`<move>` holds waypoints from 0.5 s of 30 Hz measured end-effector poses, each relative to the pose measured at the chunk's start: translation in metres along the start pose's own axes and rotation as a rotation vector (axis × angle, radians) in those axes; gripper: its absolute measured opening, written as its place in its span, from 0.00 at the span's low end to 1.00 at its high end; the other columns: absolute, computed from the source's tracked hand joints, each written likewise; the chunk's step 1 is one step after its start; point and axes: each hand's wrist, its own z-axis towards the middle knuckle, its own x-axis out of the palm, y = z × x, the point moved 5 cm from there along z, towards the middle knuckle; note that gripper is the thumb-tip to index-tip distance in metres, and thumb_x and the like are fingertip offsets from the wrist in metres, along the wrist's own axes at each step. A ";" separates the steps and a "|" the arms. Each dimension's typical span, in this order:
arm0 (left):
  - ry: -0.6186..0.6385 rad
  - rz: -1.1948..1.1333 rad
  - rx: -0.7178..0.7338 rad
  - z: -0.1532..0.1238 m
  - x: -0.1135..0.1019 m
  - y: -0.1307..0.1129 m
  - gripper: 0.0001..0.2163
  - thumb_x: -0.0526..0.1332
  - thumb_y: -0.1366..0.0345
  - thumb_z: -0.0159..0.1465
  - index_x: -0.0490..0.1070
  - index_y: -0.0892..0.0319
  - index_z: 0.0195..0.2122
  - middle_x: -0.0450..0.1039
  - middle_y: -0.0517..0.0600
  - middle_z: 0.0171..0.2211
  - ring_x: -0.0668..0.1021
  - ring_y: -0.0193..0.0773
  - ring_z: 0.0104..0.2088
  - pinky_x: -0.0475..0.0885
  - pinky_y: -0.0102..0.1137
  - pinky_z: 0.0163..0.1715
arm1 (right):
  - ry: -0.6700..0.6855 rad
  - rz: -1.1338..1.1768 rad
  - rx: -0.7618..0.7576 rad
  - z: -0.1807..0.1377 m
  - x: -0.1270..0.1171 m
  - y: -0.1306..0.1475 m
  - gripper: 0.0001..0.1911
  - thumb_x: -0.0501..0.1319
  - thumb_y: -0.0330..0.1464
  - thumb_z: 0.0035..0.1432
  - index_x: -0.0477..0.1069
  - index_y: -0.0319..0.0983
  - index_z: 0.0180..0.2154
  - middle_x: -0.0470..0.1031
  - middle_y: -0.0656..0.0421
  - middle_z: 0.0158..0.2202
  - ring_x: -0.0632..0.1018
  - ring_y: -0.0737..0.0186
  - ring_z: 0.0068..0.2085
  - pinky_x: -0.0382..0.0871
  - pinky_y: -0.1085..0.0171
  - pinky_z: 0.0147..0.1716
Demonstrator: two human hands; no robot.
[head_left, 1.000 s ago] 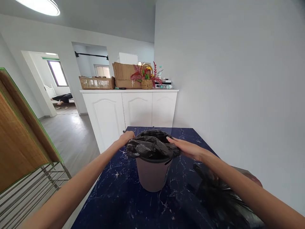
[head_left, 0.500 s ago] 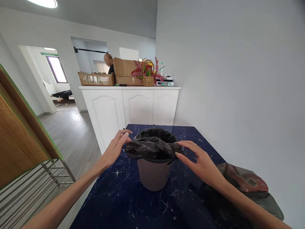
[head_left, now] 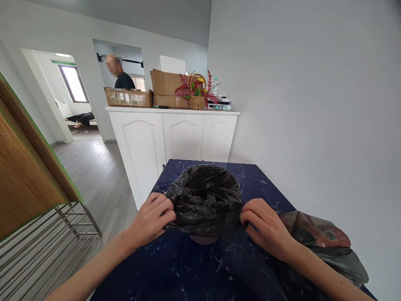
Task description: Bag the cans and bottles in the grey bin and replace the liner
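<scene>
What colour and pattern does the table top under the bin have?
The table top is dark navy blue with thin white marble-like veins, seen best in the head view.

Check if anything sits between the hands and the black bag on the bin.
Nothing visible does. The left hand and right hand both grip the black bag folded over the bin, one at each side. The crumpled bag lies apart, right of the right hand on the table.

The bag [head_left: 205, 200] I pinch is thin, crinkled black plastic with a dull sheen. The tabletop [head_left: 188, 271] under it looks glossy, marbled blue.
</scene>
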 end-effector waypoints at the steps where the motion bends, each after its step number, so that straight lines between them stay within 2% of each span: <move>1: 0.051 0.034 0.025 -0.005 0.009 0.000 0.13 0.51 0.78 0.69 0.66 0.53 0.31 0.71 0.50 0.31 0.72 0.43 0.33 0.67 0.41 0.41 | 0.059 -0.034 -0.022 -0.004 0.008 0.000 0.13 0.54 0.21 0.66 0.65 0.46 0.37 0.74 0.57 0.35 0.75 0.53 0.35 0.69 0.54 0.34; 3: 0.162 0.068 0.046 -0.015 0.026 0.001 0.13 0.53 0.79 0.68 0.69 0.53 0.34 0.73 0.51 0.34 0.74 0.44 0.35 0.69 0.41 0.42 | 0.183 -0.064 -0.041 -0.009 0.020 -0.001 0.12 0.55 0.22 0.66 0.68 0.46 0.40 0.77 0.56 0.38 0.77 0.51 0.36 0.71 0.52 0.34; 5: 0.274 0.051 0.045 -0.023 0.039 0.004 0.09 0.59 0.75 0.68 0.73 0.54 0.41 0.76 0.53 0.40 0.78 0.47 0.41 0.73 0.41 0.45 | 0.315 -0.021 -0.038 -0.009 0.023 0.001 0.08 0.59 0.28 0.69 0.71 0.47 0.46 0.80 0.54 0.43 0.81 0.48 0.40 0.75 0.50 0.37; 6: 0.313 0.020 0.039 -0.027 0.042 0.004 0.08 0.61 0.73 0.68 0.74 0.53 0.45 0.77 0.54 0.45 0.79 0.49 0.44 0.75 0.42 0.47 | 0.370 0.035 -0.024 -0.006 0.020 0.003 0.07 0.61 0.32 0.70 0.72 0.47 0.49 0.81 0.55 0.45 0.82 0.48 0.42 0.76 0.50 0.39; 8: 0.336 -0.075 -0.001 -0.036 0.041 0.005 0.14 0.61 0.68 0.71 0.73 0.51 0.56 0.77 0.55 0.53 0.81 0.49 0.51 0.77 0.41 0.52 | 0.426 0.214 0.051 0.004 0.004 0.011 0.07 0.63 0.37 0.72 0.73 0.49 0.50 0.82 0.56 0.44 0.83 0.50 0.42 0.77 0.51 0.42; 9: 0.302 -0.123 -0.040 -0.041 0.038 0.006 0.16 0.60 0.68 0.72 0.71 0.50 0.60 0.77 0.55 0.56 0.81 0.48 0.53 0.77 0.40 0.54 | 0.414 0.320 0.105 0.012 -0.008 0.016 0.06 0.63 0.38 0.72 0.74 0.49 0.49 0.82 0.58 0.43 0.83 0.52 0.42 0.78 0.53 0.42; 11: 0.149 -0.180 -0.166 -0.055 0.029 0.008 0.18 0.58 0.67 0.72 0.69 0.49 0.62 0.76 0.55 0.58 0.81 0.47 0.56 0.78 0.39 0.56 | 0.304 0.486 0.212 0.033 -0.032 0.022 0.04 0.61 0.38 0.74 0.75 0.49 0.46 0.82 0.58 0.43 0.83 0.55 0.42 0.78 0.57 0.41; 13: -0.037 -0.180 -0.340 -0.074 0.021 0.012 0.15 0.61 0.64 0.70 0.70 0.51 0.58 0.76 0.56 0.55 0.81 0.49 0.55 0.79 0.40 0.54 | 0.216 0.523 0.243 0.057 -0.048 0.025 0.07 0.59 0.38 0.75 0.76 0.49 0.46 0.82 0.57 0.45 0.82 0.55 0.44 0.79 0.57 0.43; 15: -0.120 -0.192 -0.505 -0.096 0.022 0.015 0.10 0.62 0.62 0.68 0.72 0.51 0.51 0.77 0.55 0.50 0.82 0.47 0.48 0.80 0.39 0.49 | 0.237 0.501 0.228 0.083 -0.048 0.024 0.10 0.58 0.38 0.75 0.77 0.49 0.49 0.82 0.56 0.49 0.82 0.54 0.48 0.79 0.55 0.47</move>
